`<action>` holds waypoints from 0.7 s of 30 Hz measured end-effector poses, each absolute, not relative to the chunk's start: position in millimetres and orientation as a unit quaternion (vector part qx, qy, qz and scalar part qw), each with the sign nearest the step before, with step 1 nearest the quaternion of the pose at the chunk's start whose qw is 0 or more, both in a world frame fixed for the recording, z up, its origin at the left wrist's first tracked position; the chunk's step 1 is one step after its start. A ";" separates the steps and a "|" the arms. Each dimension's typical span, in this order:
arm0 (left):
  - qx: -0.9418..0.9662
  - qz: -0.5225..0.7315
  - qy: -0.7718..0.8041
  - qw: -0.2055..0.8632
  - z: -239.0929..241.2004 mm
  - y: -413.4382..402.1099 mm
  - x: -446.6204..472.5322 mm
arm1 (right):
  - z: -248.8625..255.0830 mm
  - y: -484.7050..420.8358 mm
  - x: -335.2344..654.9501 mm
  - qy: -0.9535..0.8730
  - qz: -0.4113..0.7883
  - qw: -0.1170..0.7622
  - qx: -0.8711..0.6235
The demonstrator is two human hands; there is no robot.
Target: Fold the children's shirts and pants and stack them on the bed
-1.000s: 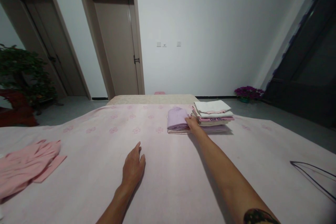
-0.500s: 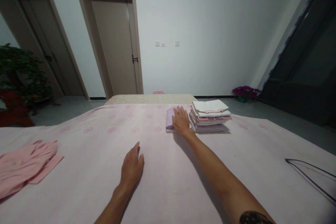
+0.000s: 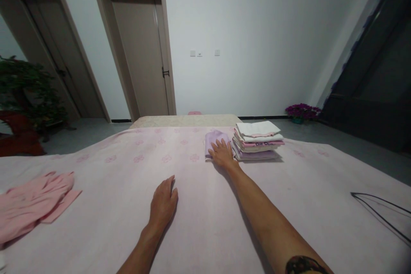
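Observation:
My right hand (image 3: 222,154) lies flat with spread fingers on a folded lilac garment (image 3: 215,136), covering its near right part. Just right of that garment stands a stack of folded clothes (image 3: 257,142), white on top, with pink, white and lilac layers below; dark lettering shows on one layer. My left hand (image 3: 162,202) rests on or just over the pale pink flowered cloth (image 3: 199,222), its fingers stretched out and thumb apart, holding nothing. Farther left lies a crumpled pink garment (image 3: 35,203).
A thin black cord or wire loop (image 3: 379,207) lies at the right. Beyond the cloth's far edge shows a beige surface (image 3: 186,120). Purple flowers (image 3: 302,112) stand on the floor at the back right, and a green plant (image 3: 27,90) at the left.
My right hand has slid slightly toward me over the lilac garment, uncovering more of its far part. My left hand has hardly moved. The view has shifted a little.

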State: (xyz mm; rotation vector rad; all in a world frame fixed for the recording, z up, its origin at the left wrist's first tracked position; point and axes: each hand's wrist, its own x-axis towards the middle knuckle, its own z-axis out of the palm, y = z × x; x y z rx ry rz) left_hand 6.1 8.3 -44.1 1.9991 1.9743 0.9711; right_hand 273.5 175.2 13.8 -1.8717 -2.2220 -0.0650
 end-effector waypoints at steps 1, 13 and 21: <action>0.671 0.325 0.661 0.082 -43.6 8.2 6.2 | 18.0 173.4 273.9 -0.764 -0.016 0.114 -0.635; 0.671 0.324 0.660 0.094 -32.8 5.4 6.4 | -34.5 35.0 272.3 -0.822 -0.068 0.216 -0.523; 0.646 0.334 0.681 0.090 -24.5 2.5 -22.3 | -59.9 2.6 298.1 -0.828 -0.044 0.176 -0.531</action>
